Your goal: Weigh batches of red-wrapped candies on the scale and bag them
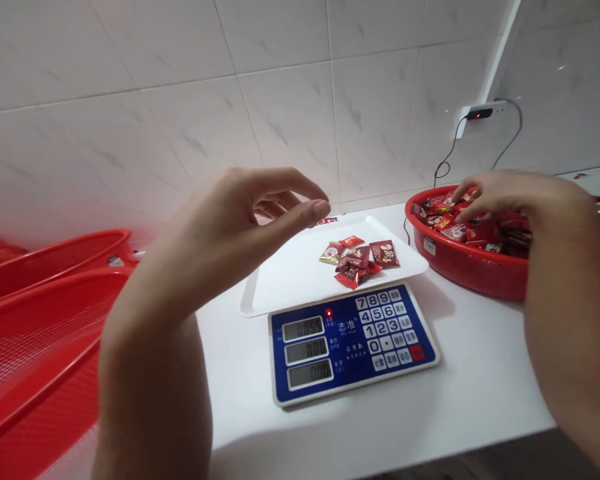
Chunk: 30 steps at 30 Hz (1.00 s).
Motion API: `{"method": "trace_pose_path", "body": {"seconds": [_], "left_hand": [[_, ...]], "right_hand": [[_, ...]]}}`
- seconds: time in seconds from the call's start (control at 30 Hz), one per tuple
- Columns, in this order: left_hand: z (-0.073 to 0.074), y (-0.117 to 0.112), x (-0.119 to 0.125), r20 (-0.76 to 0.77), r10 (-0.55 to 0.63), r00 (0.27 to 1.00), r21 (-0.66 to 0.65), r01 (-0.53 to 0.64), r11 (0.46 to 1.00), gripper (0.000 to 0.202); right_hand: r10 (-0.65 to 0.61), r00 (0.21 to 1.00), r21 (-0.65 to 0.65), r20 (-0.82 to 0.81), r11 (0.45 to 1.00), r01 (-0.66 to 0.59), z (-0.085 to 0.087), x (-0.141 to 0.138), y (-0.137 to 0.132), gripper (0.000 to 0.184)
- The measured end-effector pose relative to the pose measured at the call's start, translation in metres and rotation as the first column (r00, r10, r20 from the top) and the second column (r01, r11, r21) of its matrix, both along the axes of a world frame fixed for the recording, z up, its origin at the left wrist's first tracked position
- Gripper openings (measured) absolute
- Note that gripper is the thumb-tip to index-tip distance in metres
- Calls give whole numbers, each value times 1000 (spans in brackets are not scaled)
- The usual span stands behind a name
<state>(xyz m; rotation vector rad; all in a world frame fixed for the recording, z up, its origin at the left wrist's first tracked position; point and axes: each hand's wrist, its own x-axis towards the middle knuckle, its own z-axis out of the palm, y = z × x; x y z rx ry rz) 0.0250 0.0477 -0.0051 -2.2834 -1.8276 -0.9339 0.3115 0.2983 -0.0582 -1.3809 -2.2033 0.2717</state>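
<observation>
My left hand (250, 213) hovers above the left part of the white scale tray (285, 273), fingers loosely curled and apart, holding nothing. Several red wrapped candies (359, 259) lie in a small heap on that tray. The scale's blue panel (353, 340) with keypad and three displays faces me. My right hand (510, 197) reaches into the red basket (460, 263) full of wrapped candies; its fingers bend down among them, and I cannot make out what they grip.
Stacked red mesh baskets (40, 313) lie at the left. The white counter (480, 400) ends at a front edge near me. A white tiled wall stands behind, with a plugged socket (480, 115) and black cable at the right.
</observation>
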Motion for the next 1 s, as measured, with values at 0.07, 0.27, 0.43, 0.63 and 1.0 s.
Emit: {"method": "trace_pose_path", "body": {"seconds": [0.07,0.27,0.43,0.63,1.0], "left_hand": [[0,-1,1,-7,10,1000,2,-10,1000,27],[1,-2,2,-7,26,1000,10,-26,1000,30],[1,-1,4,-6,-2,1000,3,2,1000,25],[0,-1,5,1,34,999,-22,-34,999,26],[0,-2,5,-17,15,1000,15,-15,1000,24]], "right_hand": [[-64,997,35,31,997,63,10,0,-10,26],[265,881,303,-393,941,-148,27,-57,-77,20],[604,705,48,-372,771,-635,4,-121,-100,20],[569,796,-7,-206,813,-582,0,-124,-101,29],[375,887,220,-270,921,-323,22,-99,-106,27]]}}
